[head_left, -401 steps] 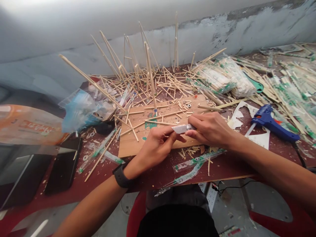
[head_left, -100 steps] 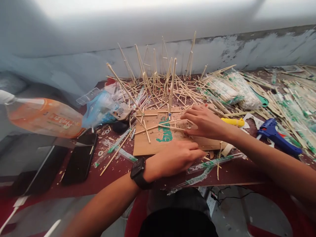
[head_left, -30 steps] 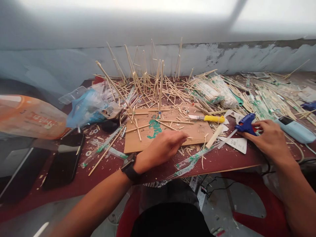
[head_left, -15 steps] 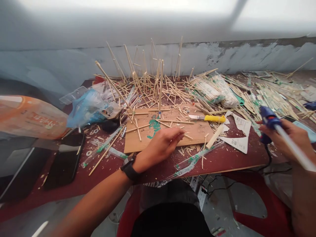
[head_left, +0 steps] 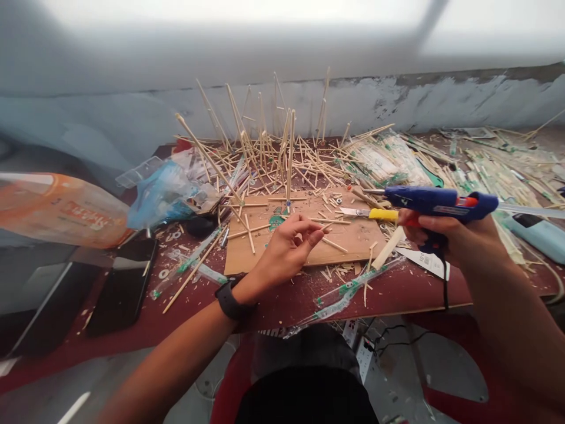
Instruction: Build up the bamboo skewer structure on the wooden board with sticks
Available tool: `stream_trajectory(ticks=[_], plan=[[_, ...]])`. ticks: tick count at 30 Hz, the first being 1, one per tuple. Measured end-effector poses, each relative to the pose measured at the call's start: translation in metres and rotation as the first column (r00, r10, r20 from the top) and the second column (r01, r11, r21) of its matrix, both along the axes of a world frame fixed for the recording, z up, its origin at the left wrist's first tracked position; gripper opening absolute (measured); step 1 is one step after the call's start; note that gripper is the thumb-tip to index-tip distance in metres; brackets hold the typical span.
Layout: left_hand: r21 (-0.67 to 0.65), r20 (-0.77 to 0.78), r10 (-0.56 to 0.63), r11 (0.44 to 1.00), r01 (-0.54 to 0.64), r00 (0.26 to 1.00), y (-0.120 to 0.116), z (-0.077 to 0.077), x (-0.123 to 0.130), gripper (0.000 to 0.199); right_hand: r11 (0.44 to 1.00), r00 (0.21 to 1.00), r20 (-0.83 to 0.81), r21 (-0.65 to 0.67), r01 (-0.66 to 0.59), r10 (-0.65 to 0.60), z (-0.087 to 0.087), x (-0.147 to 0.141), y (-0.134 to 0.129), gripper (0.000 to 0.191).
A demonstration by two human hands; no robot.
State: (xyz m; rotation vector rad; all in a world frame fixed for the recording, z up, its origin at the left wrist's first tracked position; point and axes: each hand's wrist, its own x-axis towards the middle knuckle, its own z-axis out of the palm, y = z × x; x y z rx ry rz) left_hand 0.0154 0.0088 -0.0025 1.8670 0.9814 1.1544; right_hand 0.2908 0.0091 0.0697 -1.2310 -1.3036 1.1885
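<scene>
My left hand (head_left: 286, 247), with a black watch at the wrist, pinches a small piece of wooden stick (head_left: 326, 227) over the wooden board (head_left: 353, 247). A blue glue gun (head_left: 441, 203) is gripped in my right hand (head_left: 459, 235); its nozzle points left, above the yellow-handled knife (head_left: 382, 214). A glue stick shows at the gun's rear. On the board lie several thin sticks and a green print, and a tall stick frame (head_left: 290, 159) stands at its back edge.
Many loose sticks (head_left: 309, 165) and upright stick frames cover the back. Plastic packets (head_left: 384, 159) lie right of them. At left are an orange bag (head_left: 79, 209), a blue bag (head_left: 156, 197) and a black phone (head_left: 121, 294).
My right hand has brought the glue gun leftward and turned it so the nozzle faces left. The fingers of my left hand have shifted slightly, showing the small stick piece more clearly.
</scene>
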Motion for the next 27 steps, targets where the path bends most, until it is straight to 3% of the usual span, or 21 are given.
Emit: stream_trajectory(ticks=[4,7,10,15,17,20,23,25,27], plan=[[-0.169,0.107,0.017,0.986,0.001,0.994,0.0,0.001,0.001,0.013,0.996,0.995,-0.039,0.014,-0.086,0.087,0.001,-0.022,0.021,0.013],[-0.284,0.242,0.049,0.959,0.022,0.969,-0.001,0.002,0.002,0.019,0.991,0.987,-0.083,0.029,-0.134,0.136,-0.007,-0.03,0.033,0.012],[-0.309,0.293,0.037,0.949,0.058,0.955,0.0,0.003,0.001,0.005,0.983,0.974,-0.136,0.043,-0.177,0.182,-0.019,-0.028,0.039,0.012],[-0.307,0.236,0.035,0.951,0.04,0.971,0.0,0.004,-0.002,0.023,0.968,0.953,-0.172,0.015,-0.252,0.251,-0.035,-0.014,0.045,0.018],[-0.249,0.152,0.062,0.968,-0.023,0.986,0.0,0.002,-0.003,0.022,0.958,0.945,-0.164,0.005,-0.286,0.283,-0.041,-0.008,0.046,0.022],[-0.007,-0.029,0.13,0.991,-0.13,0.991,0.0,-0.001,-0.005,0.017,0.941,0.934,-0.115,0.014,-0.338,0.337,-0.05,-0.001,0.046,0.024],[0.265,-0.125,0.249,0.941,-0.21,0.96,0.002,-0.004,-0.007,0.014,0.92,0.922,-0.014,0.07,-0.385,0.387,-0.053,0.0,0.044,0.022],[0.342,-0.141,0.292,0.911,-0.231,0.946,0.003,-0.004,-0.007,0.014,0.92,0.923,0.066,0.086,-0.383,0.378,-0.051,-0.001,0.043,0.022],[0.335,-0.158,0.255,0.923,-0.191,0.954,0.004,-0.004,-0.007,0.014,0.931,0.927,0.14,0.069,-0.36,0.348,-0.047,-0.003,0.041,0.023]])
